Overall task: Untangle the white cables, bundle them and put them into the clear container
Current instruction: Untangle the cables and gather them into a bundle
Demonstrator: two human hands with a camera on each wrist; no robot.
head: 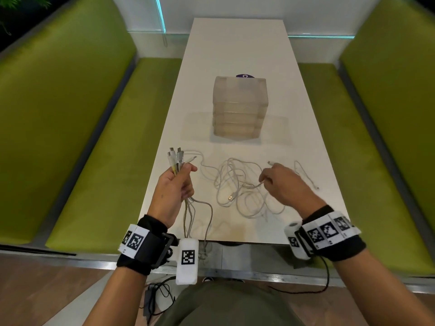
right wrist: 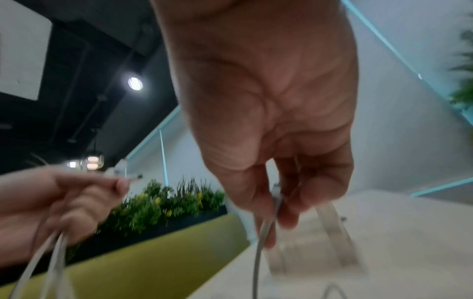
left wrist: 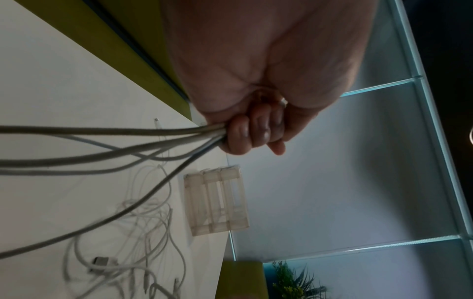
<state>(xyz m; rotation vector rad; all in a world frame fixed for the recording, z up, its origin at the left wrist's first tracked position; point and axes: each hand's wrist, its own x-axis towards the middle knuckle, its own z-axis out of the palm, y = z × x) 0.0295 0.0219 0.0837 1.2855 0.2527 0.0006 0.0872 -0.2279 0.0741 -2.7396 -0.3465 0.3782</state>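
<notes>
My left hand (head: 181,182) (left wrist: 253,133) grips several white cable ends (head: 175,157) upright over the table's near left; their cords (left wrist: 107,139) trail down off the near edge. A tangle of white cables (head: 237,184) (left wrist: 143,226) lies on the white table (head: 235,55) between my hands. My right hand (head: 270,178) (right wrist: 276,204) pinches one cable end (right wrist: 277,199) just above the tangle's right side. The clear container (head: 240,107) (left wrist: 217,200), a stack of clear boxes, stands closed mid-table beyond the tangle.
Green bench seats (head: 98,149) flank the table on both sides. A loose cable end (head: 315,185) lies right of my right hand. A dark purple object (head: 244,76) peeks out behind the container. Dark cords (head: 155,297) lie on the floor below.
</notes>
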